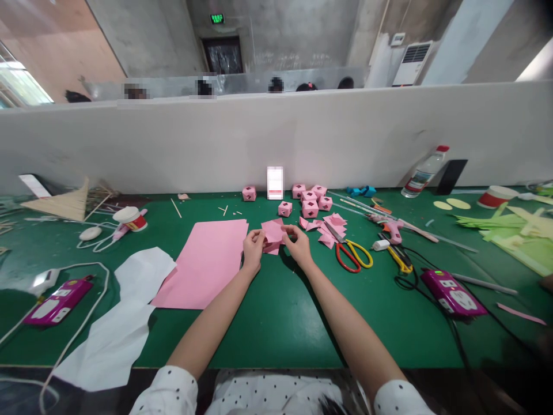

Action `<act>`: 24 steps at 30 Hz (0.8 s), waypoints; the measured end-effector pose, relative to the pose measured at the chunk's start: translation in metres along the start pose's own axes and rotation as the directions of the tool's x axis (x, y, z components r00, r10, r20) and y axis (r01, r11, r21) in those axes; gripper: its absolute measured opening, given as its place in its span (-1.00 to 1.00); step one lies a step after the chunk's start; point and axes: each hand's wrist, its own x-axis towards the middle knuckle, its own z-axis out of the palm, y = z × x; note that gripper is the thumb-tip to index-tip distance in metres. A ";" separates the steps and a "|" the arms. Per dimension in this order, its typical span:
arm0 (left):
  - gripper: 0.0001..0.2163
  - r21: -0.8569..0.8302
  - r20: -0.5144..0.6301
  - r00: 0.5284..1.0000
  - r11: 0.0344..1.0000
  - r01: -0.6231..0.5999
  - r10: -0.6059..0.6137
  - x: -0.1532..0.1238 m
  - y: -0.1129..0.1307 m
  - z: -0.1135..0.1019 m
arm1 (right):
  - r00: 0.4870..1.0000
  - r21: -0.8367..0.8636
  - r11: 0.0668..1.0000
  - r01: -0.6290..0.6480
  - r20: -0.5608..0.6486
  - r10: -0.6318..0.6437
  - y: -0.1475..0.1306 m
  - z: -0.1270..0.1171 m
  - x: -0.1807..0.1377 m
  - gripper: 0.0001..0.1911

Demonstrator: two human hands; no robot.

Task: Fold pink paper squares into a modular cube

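A small piece of pink paper [273, 231] is held up above the green table between my two hands. My left hand [254, 246] pinches its left edge, and the thumb and fingers of my right hand [296, 242] grip the right edge. Another bit of pink paper shows just below it. Left of my hands lies a large pink sheet [203, 265]. Folded pink paper cubes [309, 208] with dark diamond-shaped openings cluster behind my right hand. Pink paper scraps [332, 227] lie beside that hand, with red-and-yellow-handled scissors [353, 255] resting against them.
A phone [275, 183] leans on the white partition [207, 144]. To the right are a pink glue gun [391, 229], a yellow cutter [401, 259], a purple power strip [453, 293] and a bottle [425, 173]. White paper [116, 323], a cup [130, 219] and cables lie left.
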 end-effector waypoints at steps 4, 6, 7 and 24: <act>-0.62 0.014 0.130 0.991 1.000 0.022 -0.023 -0.002 0.002 0.002 | 1.000 0.093 0.996 -0.005 -0.010 0.006 0.001 0.000 0.001 -0.64; -0.56 0.030 0.178 0.984 0.999 -0.017 0.011 -0.003 0.002 0.002 | 1.000 0.095 0.995 0.013 -0.006 -0.013 0.001 0.000 0.001 -0.61; -0.56 0.040 0.189 0.981 0.998 -0.042 0.034 -0.003 0.003 0.002 | 1.000 0.086 0.996 0.024 0.002 -0.025 0.001 0.000 0.001 -0.60; -0.65 0.015 0.174 0.985 1.000 0.006 -0.008 -0.003 0.007 0.000 | 0.966 -0.313 0.937 0.158 -0.146 -0.212 -0.006 0.003 -0.004 -0.84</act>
